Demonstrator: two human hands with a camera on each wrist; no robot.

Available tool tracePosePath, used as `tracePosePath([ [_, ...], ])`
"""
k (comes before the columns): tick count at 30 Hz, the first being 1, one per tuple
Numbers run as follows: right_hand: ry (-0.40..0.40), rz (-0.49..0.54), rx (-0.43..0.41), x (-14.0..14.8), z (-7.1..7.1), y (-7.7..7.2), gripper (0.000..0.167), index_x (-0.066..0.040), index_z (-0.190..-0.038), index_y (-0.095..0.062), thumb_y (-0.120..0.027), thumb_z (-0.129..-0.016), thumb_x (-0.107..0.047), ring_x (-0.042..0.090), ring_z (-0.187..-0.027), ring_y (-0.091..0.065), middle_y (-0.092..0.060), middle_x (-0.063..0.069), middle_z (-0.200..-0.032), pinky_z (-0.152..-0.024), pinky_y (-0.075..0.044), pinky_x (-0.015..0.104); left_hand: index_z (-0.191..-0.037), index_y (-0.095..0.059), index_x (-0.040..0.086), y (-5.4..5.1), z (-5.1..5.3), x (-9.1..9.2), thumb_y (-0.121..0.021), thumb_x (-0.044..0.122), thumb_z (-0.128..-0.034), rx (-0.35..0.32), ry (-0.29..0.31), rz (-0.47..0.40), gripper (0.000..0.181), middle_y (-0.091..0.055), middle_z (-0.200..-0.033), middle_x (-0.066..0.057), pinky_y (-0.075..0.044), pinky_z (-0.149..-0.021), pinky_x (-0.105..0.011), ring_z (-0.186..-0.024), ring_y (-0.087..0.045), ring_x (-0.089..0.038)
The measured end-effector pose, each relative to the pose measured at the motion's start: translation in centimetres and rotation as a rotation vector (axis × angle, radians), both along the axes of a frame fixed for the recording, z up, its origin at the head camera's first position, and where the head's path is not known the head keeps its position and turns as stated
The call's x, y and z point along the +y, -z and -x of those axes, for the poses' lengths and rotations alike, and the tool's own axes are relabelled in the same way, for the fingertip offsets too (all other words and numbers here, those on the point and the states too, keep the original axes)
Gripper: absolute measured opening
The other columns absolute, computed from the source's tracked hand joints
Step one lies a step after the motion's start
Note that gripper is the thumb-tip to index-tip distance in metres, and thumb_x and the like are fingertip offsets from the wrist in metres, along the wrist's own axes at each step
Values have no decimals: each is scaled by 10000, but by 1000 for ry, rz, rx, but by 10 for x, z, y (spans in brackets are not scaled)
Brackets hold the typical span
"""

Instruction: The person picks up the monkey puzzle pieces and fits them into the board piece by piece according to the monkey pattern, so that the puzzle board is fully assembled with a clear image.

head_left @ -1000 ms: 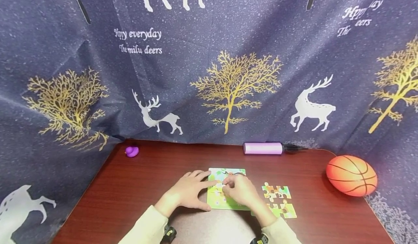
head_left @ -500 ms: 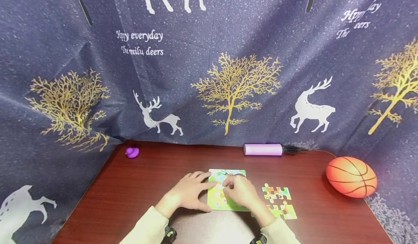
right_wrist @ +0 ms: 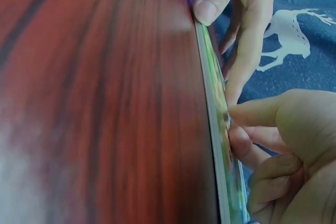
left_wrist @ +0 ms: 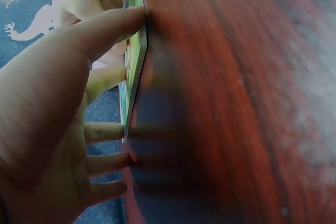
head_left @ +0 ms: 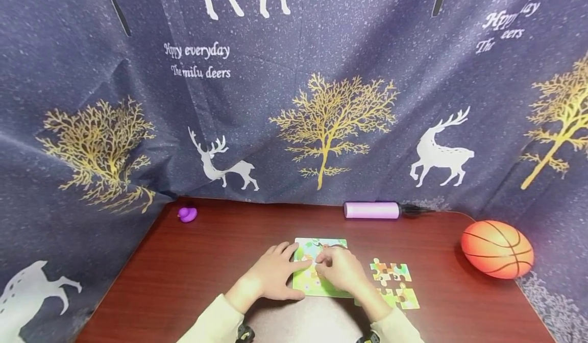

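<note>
A square, brightly coloured jigsaw board (head_left: 313, 288) lies flat on the table in the head view. My left hand (head_left: 277, 275) is spread over its left side, thumb at the near edge and index finger reaching across the picture. In the left wrist view the thumb (left_wrist: 113, 30) presses on the board's rim. My right hand (head_left: 343, 270) covers the board's right part. Its thumb and index finger pinch a small jigsaw piece (right_wrist: 227, 118) at the board's surface, mostly hidden by the fingers. Several loose jigsaw pieces (head_left: 407, 297) lie right of the board, some partly behind the right wrist.
An orange basketball (head_left: 497, 249) sits at the table's right edge. Along the back lie a purple hand pump (head_left: 372, 210) and, at far left, a purple rubber duck (head_left: 188, 214). A patterned dark blue cloth (head_left: 275, 103) hangs directly behind the brown table (head_left: 206, 251).
My left hand has slid slightly right, its index finger reaching further over the board. The right hand stays nearly in place, and the loose pieces lie as before.
</note>
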State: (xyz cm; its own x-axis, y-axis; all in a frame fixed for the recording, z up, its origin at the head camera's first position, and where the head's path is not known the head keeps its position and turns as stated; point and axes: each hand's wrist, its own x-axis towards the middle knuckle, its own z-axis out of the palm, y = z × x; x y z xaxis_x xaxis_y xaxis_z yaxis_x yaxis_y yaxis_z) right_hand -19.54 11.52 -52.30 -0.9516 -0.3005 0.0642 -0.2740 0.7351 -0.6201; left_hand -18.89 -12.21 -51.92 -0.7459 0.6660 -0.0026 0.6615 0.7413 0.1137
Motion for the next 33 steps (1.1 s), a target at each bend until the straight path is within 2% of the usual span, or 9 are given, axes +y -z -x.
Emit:
tracePosePath([
  [4,-14,51,-26,13,-5,-2,72,-205,-974,-789,-763,-911,-229,32,-469,-558,-644,-151,-754,-529,-467,282,-1495,-575,291,1,0,5,-685,668,-851,-3,31,-24,754,-428,-1611,-69,-338,-1163,-568,-1486,-378,-295],
  [7,-6,67,-26,25,-8,-6,56,-203,-972,-794,-771,-925,-222,19,-501,-513,-655,-149,-781,-508,-443,256,-1485,-565,283,1,-1,7,-687,655,-854,-19,31,-24,742,-419,-1622,-38,-343,-1162,-561,-1489,-380,-270],
  [10,46,38,3,40,-9,-8,38,-230,-950,-791,-794,-912,-224,30,-564,-482,-639,-170,-762,-557,-440,262,-1486,-557,296,-1,-1,8,-688,654,-854,-24,25,-19,738,-421,-1617,-33,-372,-1137,-569,-1483,-384,-279],
  [18,203,-13,-27,90,-8,-10,119,-233,-975,-782,-839,-877,-270,70,-608,-571,-665,-137,-796,-621,-485,342,-1491,-549,319,-1,2,9,-687,657,-853,-21,19,-13,735,-430,-1606,-25,-390,-1118,-562,-1479,-379,-279],
  [24,261,-62,-28,120,-9,-7,172,-224,-994,-775,-846,-861,-307,76,-734,-635,-697,-112,-853,-714,-517,405,-1497,-544,329,2,4,10,-686,666,-853,-17,22,-12,741,-425,-1609,-22,-381,-1128,-553,-1480,-373,-278],
  [28,272,-85,-35,131,-13,-8,260,-202,-1024,-775,-855,-843,-370,92,-765,-636,-693,-100,-867,-693,-501,391,-1502,-542,338,3,5,10,-682,674,-855,-22,23,-12,743,-424,-1608,-19,-378,-1130,-548,-1482,-370,-276],
  [33,273,-113,-74,137,-16,-11,425,-151,-1067,-762,-896,-777,-430,97,-690,-605,-670,-78,-861,-657,-482,375,-1514,-536,341,2,6,10,-674,684,-861,-41,26,-22,750,-418,-1611,-20,-372,-1132,-560,-1487,-362,-278],
])
